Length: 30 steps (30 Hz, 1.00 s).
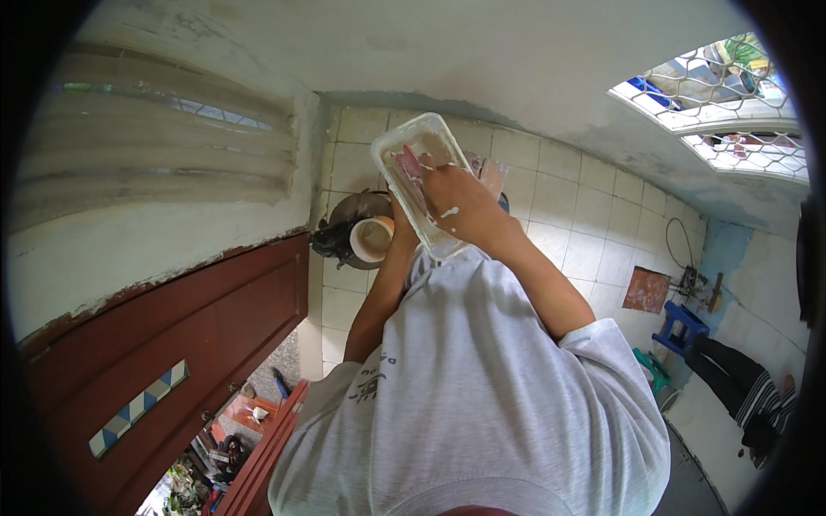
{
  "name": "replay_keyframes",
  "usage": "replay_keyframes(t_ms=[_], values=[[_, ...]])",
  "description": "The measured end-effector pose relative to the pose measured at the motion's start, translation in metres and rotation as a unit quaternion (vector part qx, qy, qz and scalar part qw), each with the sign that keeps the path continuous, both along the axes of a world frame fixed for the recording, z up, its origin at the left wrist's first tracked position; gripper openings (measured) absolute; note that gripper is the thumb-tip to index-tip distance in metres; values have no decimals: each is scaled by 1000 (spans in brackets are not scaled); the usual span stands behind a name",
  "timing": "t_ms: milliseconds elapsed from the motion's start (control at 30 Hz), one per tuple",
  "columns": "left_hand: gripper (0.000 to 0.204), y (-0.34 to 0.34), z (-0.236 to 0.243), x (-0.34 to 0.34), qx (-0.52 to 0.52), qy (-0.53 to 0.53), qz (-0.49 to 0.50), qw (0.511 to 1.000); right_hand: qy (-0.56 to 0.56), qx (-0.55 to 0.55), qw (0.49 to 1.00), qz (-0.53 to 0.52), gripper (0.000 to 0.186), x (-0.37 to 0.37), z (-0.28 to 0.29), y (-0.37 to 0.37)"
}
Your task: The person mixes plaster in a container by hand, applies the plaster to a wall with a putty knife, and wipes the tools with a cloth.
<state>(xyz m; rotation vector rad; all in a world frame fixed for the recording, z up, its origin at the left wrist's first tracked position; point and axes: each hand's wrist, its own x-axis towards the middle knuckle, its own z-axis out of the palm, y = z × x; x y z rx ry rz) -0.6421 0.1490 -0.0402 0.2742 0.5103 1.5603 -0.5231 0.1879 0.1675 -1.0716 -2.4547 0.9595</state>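
Note:
A long white plastic tub (419, 129), its inside smeared with white paste, is tilted in front of my chest. My left hand (401, 215) holds it along its left side and from beneath, with most of the fingers hidden behind it. Reaching over the right rim, my right hand (460, 199) is closed with its fingertips inside the tub. A pink flat piece (408, 163), like a small scraper, sticks out by these fingers and seems to be gripped. White paste spots the back of my right hand.
Below the tub, an orange-rimmed bucket (372, 239) stands beside a black plastic bag (333, 242) on the tiled floor (557, 202). A brown-red door (172, 318) is at the left. On the right are a blue stool (681, 328), a person's dark-clothed legs (727, 374) and a grilled window (714, 95).

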Motion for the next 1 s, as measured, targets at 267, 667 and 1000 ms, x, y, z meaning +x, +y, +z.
replay_keyframes(t_ms=[267, 667, 1000], values=[[57, -4, 27, 7, -95, 53, 3, 994, -12, -21, 1000, -3, 28, -2, -46, 6], [63, 2, 37, 3, -92, -4, -17, 996, -44, 22, 999, -3, 34, -14, -24, 9], [75, 2, 40, 5, -102, 18, 17, 994, -62, 69, 995, 40, 27, 6, -33, 12]])
